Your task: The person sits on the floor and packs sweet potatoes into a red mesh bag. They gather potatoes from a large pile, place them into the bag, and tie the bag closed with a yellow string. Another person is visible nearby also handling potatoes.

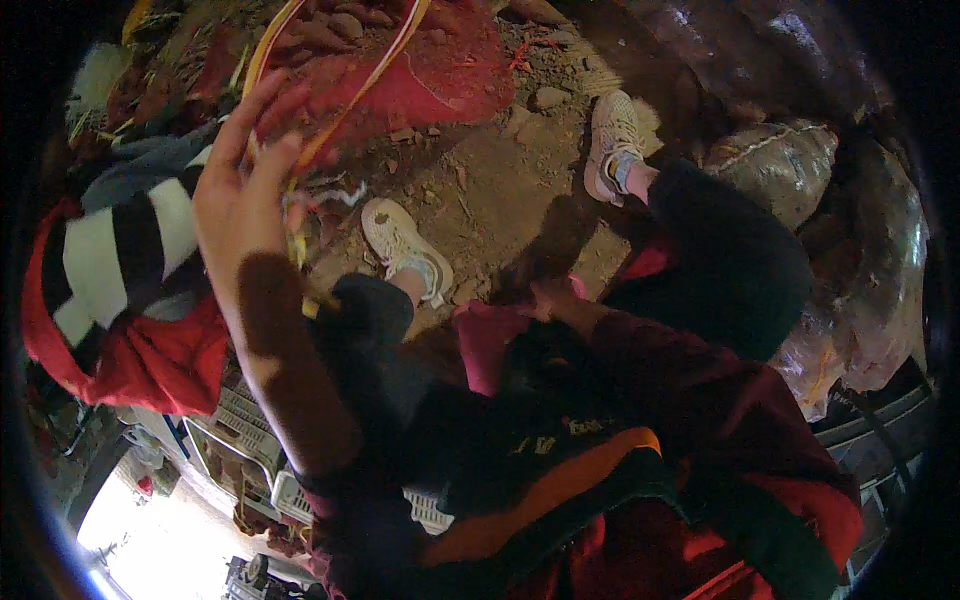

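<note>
My left hand (251, 169) is raised at the upper left, its fingers partly curled and apart. A yellow-orange strap with a white stripe (360, 94) loops up beside its fingers; whether they grip it cannot be told. Low and in shade, my right hand (559, 296) lies between the knees, against pink material (487, 341). Its fingers are too dim to tell their grip. Beyond both hands, a red mesh sack (420, 82) lies on the earth with brownish lumps on and beside it.
Light shoes (401, 232) stand on the dirt ground (487, 187). Filled, shiny sacks (776, 161) are piled at the right. Red, black and white cloth (127, 262) lies at the left, above plastic crates (240, 427). A stone (551, 97) sits near the farther shoe.
</note>
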A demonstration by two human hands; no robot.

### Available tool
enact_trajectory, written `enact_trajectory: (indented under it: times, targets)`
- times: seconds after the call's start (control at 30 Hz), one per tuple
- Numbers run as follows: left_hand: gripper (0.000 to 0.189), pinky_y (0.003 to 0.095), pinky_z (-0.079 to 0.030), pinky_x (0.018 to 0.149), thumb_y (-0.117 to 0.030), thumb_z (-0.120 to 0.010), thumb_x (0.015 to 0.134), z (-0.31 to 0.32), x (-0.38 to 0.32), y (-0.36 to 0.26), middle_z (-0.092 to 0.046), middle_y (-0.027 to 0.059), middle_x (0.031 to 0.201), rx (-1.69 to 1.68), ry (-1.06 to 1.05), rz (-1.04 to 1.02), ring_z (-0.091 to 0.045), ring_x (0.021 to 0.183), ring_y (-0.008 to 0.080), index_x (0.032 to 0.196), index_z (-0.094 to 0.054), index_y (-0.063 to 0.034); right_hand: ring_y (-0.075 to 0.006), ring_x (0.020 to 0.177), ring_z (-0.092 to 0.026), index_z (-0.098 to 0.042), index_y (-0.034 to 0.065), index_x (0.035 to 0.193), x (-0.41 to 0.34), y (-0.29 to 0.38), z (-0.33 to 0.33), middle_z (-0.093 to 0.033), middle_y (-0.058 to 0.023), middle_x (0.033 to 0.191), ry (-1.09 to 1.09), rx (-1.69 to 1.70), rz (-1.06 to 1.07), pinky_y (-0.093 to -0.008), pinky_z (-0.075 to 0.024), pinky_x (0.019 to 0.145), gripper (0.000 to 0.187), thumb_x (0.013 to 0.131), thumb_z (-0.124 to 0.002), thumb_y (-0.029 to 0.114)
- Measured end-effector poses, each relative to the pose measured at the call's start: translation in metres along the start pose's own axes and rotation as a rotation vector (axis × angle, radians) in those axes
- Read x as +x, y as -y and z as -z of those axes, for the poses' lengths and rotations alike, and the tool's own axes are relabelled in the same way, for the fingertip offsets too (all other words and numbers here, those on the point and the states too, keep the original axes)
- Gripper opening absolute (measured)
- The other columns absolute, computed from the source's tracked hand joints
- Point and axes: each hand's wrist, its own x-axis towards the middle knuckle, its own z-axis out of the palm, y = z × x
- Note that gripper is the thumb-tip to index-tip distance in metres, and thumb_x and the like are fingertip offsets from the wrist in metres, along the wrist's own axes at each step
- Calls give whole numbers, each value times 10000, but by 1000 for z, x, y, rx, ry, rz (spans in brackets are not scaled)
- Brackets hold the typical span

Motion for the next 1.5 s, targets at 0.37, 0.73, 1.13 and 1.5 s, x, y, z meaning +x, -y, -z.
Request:
enact_trajectory:
  times: [0.37, 0.73, 1.13, 1.5]
  targets:
    - [461, 188, -473, 624, -39, -517, 801, -12, 74, 17, -515, 184, 1153, -40, -74, 47, -597, 901, 208, 1233, -402, 71, -335, 982, -538, -590, 40, 1046, 33, -1, 25, -584, -170, 1037, 72, 70, 68, -454, -370, 930, 643, 764, -471, 606]
    - [429, 189, -419, 582, 3, -505, 763, 24, 119, 58, -579, 79, 1055, 148, -148, -22, -543, 739, 87, 1189, -514, -47, -336, 1082, -478, -593, 44, 1051, 25, -52, 121, -539, -165, 1129, 27, 115, -110, -479, -355, 929, 608, 767, -486, 572]
    - [475, 294, -422, 608, -27, -527, 674, -4, 92, 66, -544, 114, 781, 622, -61, -65, -516, 627, 182, 1146, -539, -85, -331, 868, -575, -585, 34, 967, -25, 44, 261, -609, -170, 894, -796, 53, 265, -428, -460, 748, 339, 780, -556, 316]
    - [516, 370, -421, 844, -74, -720, 595, -102, -12, 203, -556, 150, 1069, 137, -125, -82, -514, 1005, 289, 1075, -535, -27, -267, 947, -558, -533, 28, 1114, -236, 88, 155, -589, -155, 997, -49, 642, 820, -342, -429, 843, 338, 799, -536, 150]
